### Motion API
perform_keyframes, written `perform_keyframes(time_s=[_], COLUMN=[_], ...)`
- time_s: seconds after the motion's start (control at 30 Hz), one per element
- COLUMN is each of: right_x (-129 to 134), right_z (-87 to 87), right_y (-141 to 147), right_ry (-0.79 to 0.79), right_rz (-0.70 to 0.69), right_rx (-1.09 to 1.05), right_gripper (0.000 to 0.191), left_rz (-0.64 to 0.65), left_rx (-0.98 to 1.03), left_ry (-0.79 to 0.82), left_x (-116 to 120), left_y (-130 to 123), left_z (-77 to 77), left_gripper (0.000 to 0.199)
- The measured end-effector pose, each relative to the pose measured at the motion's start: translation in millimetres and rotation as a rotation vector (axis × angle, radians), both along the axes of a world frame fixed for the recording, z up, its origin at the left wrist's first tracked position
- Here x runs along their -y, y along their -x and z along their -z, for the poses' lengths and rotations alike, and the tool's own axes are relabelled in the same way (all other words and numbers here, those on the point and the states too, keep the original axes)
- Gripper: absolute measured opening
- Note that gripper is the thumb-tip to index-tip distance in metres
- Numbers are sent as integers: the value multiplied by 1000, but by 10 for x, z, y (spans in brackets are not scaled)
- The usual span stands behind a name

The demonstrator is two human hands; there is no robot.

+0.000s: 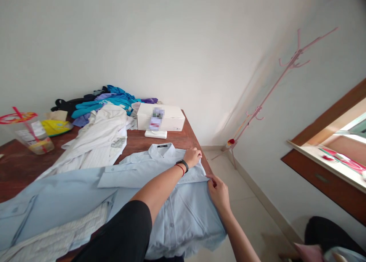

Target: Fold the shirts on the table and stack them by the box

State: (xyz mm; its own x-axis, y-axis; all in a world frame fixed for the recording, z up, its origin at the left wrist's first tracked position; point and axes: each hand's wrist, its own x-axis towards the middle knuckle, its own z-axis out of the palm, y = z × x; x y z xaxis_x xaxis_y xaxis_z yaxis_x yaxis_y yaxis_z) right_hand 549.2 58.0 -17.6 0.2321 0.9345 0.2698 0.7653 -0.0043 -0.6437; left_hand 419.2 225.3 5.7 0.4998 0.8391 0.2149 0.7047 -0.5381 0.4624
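Note:
A light blue button-up shirt (185, 206) lies on the wooden table with its collar (162, 150) toward the wall. One sleeve (126, 175) is laid flat across its upper body, with the cuff end pointing left. My left hand (193, 157), wearing a dark wristband and a red string, is closed on the shirt's edge near the shoulder. Lower on that same edge, my right hand (219, 193) pinches the cloth between thumb and fingers. The shirt's hem droops over the near table edge.
White garments (100, 136) and a pile of blue, purple and black clothes (108, 98) lie at the back left. A plastic cup with a straw (34, 134) stands far left. Behind the collar are a white box (171, 117) and a phone on a stand (156, 119). A pink coat rack (268, 92) leans rightward.

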Motion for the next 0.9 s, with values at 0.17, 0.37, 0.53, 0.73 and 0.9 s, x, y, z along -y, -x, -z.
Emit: perform_keyframes(time_s=[0.17, 0.37, 0.53, 0.73, 0.9], right_x=[20, -10, -41, -276, -660], right_z=[11, 32, 93, -123, -232], right_y=[12, -1, -91, -32, 423], right_ry=[-58, -38, 8, 7, -82], right_rz=[8, 19, 6, -59, -272], right_rx=[60, 53, 49, 257, 388], right_gripper=[35, 41, 36, 37, 44], left_rz=[52, 146, 95, 92, -21], left_rx=[28, -132, -139, 8, 67], left_ry=[-128, -145, -90, -70, -140], left_x=[326, 965, 1122, 1086, 1116], left_y=[58, 617, 948, 901, 1179], left_z=[-137, 94, 255, 156, -11], left_gripper=[37, 57, 69, 54, 45])
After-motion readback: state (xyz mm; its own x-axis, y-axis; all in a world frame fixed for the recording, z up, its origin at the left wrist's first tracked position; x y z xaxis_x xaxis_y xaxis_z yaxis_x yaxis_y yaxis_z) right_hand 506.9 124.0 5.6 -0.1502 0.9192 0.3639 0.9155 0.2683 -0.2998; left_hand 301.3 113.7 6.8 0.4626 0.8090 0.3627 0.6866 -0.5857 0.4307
